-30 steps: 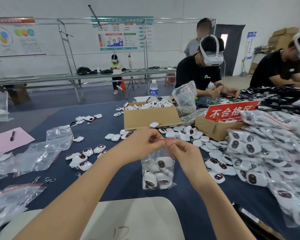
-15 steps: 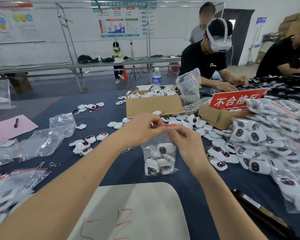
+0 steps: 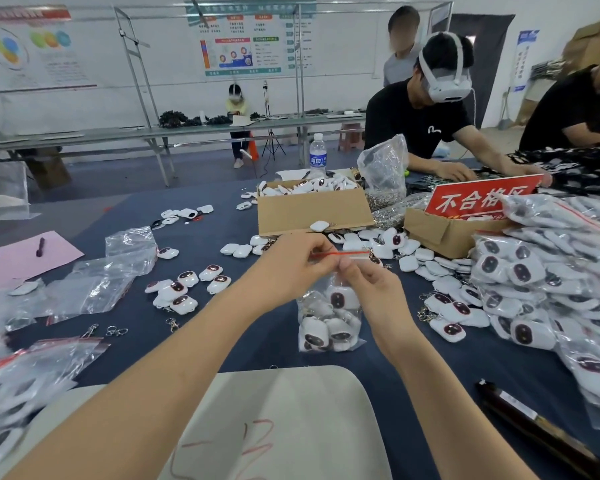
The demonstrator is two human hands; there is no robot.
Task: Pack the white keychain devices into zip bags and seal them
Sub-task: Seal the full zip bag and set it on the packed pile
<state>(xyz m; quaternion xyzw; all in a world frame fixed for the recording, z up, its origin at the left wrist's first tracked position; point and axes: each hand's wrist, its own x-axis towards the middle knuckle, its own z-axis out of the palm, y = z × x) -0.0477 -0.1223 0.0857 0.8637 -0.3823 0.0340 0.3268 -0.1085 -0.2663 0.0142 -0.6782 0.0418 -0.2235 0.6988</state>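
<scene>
- Your left hand [image 3: 291, 263] and right hand [image 3: 369, 292] both pinch the top of a clear zip bag [image 3: 329, 317], fingertips closed on its red seal strip [image 3: 352, 253].
- The bag hangs upright over the blue table [image 3: 482, 368], long axis vertical, mouth up, strip running left to right.
- White keychain devices [image 3: 316, 336] sit heaped in its bottom, dark faces toward you.

A red sign [image 3: 482, 199] stands in a cardboard box [image 3: 440, 233] toward the far right of the table [image 3: 136, 209] and reads 不合格区 in large white characters. The water bottle [image 3: 317, 155] near the far edge has a blue label, too blurred to read. The wall poster [image 3: 253, 39] is also illegible. Red handwritten strokes on the beige board [image 3: 291, 403] at the near edge cannot be made out.
</scene>
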